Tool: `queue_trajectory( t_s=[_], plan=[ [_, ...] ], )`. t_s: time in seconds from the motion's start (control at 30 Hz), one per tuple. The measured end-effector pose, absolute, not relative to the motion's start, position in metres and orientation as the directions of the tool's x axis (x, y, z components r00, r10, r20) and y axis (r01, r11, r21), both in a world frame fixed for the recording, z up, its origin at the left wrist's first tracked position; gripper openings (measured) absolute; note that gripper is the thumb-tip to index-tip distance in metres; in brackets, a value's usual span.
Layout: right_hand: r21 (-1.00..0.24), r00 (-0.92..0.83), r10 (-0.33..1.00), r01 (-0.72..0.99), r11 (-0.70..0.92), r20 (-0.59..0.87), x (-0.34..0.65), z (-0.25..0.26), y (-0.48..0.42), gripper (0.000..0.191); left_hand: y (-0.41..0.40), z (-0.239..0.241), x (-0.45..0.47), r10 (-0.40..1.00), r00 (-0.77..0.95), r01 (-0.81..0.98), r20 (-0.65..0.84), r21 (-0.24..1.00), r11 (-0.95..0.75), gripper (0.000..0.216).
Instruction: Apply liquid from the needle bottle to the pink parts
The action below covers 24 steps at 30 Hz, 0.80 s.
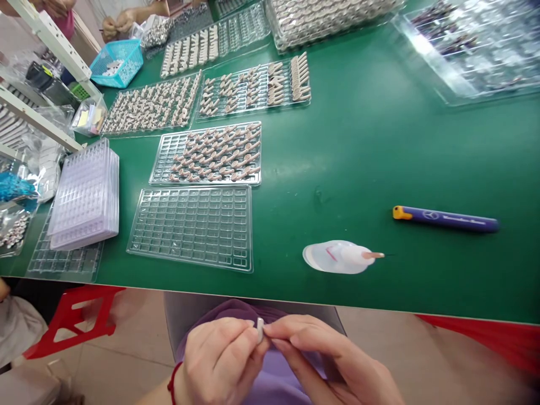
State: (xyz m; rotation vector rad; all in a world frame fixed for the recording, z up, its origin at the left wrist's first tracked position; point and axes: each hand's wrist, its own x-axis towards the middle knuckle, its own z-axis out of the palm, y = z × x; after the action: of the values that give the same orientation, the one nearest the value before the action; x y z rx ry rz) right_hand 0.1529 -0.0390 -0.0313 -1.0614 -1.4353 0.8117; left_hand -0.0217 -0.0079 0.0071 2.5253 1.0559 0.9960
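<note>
Over my lap, below the table's front edge, a small pale piece (pixel 260 328) is held between my two hands; its exact kind does not show. My left hand (pixel 223 357) is closed, pinching it from the left, with a red cord round the wrist. From the right, the thumb and forefinger of my right hand (pixel 324 351) meet at the same piece. On the green table, a translucent squeeze bottle (pixel 340 256) with a thin tip lies on its side, beyond my right hand. Farther right lies a purple pen-shaped tool (pixel 451 219) with a yellow end.
A clear compartment tray (pixel 192 228) lies near the front edge, with a tray of small beige parts (pixel 219 152) behind it. Stacked trays (pixel 84 197) stand left. More filled trays and a blue basket (pixel 118 62) sit farther back. Another person's hands (pixel 122 22) show at top left.
</note>
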Motion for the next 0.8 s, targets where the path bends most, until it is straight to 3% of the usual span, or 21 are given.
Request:
queue_trajectory(
  t_s=[0.33,0.5,0.8],
  plan=[
    [-0.937,0.029,0.957,0.218,0.274,0.287,0.165,-0.034,-0.043,0.027,-0.01,0.005,-0.021,0.733,0.474,0.557,0.487,0.479,-0.678,0.012],
    [-0.925,0.016,0.943,0.197,0.324,0.334,0.162,-0.035,-0.04,0.021,-0.01,0.006,-0.021,0.738,0.473,0.551,0.48,0.492,-0.674,0.009],
    [-0.926,-0.025,0.931,0.091,0.365,0.365,0.152,-0.03,-0.038,0.037,-0.008,0.007,-0.022,0.704,0.494,0.534,0.51,0.461,-0.708,0.014]
  ],
)
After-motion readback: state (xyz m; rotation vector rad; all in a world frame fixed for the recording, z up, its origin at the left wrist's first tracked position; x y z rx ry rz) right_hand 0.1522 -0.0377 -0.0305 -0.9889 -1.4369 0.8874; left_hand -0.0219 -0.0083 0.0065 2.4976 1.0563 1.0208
